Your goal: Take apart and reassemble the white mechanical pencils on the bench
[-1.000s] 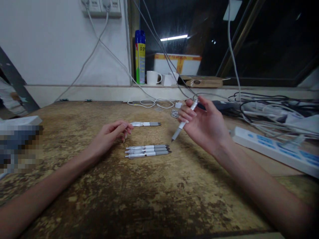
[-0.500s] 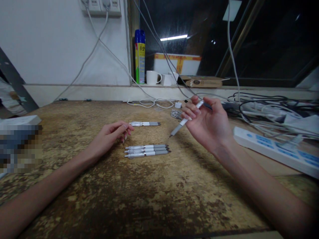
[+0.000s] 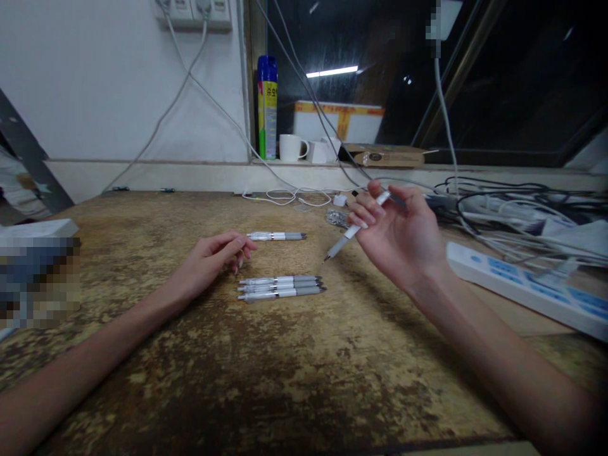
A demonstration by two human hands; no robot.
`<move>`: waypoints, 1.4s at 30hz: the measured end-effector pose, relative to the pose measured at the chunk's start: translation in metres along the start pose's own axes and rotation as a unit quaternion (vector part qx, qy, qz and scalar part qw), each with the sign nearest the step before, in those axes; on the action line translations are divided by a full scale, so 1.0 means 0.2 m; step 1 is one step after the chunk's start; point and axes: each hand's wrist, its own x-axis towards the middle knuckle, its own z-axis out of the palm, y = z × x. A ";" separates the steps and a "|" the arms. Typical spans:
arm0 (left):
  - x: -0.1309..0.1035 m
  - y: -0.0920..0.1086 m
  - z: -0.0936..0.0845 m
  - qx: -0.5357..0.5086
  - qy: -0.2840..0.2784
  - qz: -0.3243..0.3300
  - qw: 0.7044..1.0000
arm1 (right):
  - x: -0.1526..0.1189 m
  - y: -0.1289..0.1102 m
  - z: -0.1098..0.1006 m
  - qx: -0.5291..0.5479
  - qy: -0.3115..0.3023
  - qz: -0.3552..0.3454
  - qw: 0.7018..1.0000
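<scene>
My right hand (image 3: 399, 231) is raised above the table, palm turned up, its fingers closed around a white-and-grey pen (image 3: 350, 232). That pen slants, its dark tip pointing down to the left. My left hand (image 3: 223, 253) rests on the table with loosely curled fingers and nothing visible in them. Its fingertips are at the clear end of a single pen (image 3: 280, 236) lying flat; whether they touch it I cannot tell. Nearer to me, three similar pens (image 3: 281, 289) lie side by side, tips to the right.
A white power strip (image 3: 527, 285) and tangled cables (image 3: 513, 209) occupy the right side. A thin white cable (image 3: 280, 201) lies at the back. On the sill stand a spray can (image 3: 267, 111), a white mug (image 3: 291, 148) and a cardboard box (image 3: 389, 156). A blurred-out object (image 3: 38, 272) sits at left.
My right hand and its pen have shifted very slightly to the right. My left hand and the pens on the table look the same.
</scene>
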 end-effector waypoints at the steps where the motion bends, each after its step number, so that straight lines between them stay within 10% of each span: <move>1: 0.00 0.00 0.00 -0.002 -0.001 -0.001 1.000 | 0.00 0.00 0.00 0.003 0.001 -0.001 1.000; 42: 0.00 0.00 0.01 -0.012 0.002 -0.003 1.000 | -0.01 -0.01 0.01 0.004 -0.004 -0.013 1.000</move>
